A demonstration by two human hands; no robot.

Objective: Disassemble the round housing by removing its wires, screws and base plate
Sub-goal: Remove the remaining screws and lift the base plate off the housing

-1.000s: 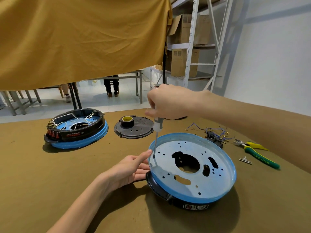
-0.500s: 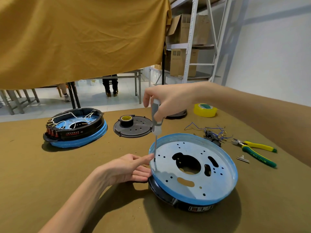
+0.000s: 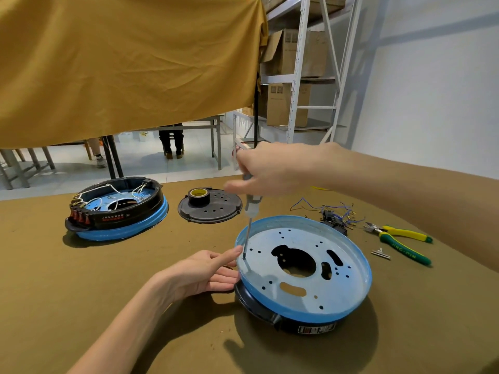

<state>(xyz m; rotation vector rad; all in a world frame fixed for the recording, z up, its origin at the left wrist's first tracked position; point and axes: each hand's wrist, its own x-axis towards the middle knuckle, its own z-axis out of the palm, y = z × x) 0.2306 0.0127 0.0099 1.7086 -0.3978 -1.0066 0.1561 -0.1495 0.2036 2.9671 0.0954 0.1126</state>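
A round black housing (image 3: 272, 314) lies upside down at the table's centre right, with its light-blue base plate (image 3: 302, 290) facing up. My right hand (image 3: 272, 171) grips a clear-handled screwdriver (image 3: 251, 209) held upright, its tip set at a hole near the plate's left rim. My left hand (image 3: 205, 271) rests against the housing's left side, fingers straight, the forefinger touching the rim beside the screwdriver tip. A loose bundle of removed blue wires (image 3: 329, 211) lies behind the plate.
A second housing (image 3: 116, 211) with white wires inside sits at the far left. A dark round cover (image 3: 213, 209) carries a tape roll (image 3: 199, 196). Green-and-yellow pliers (image 3: 399, 238) and a small metal part (image 3: 380, 253) lie at the right. A mustard cloth hangs above.
My right hand has shifted its hold on the screwdriver handle, turning it in place. The left hand and the housing stay where they were.
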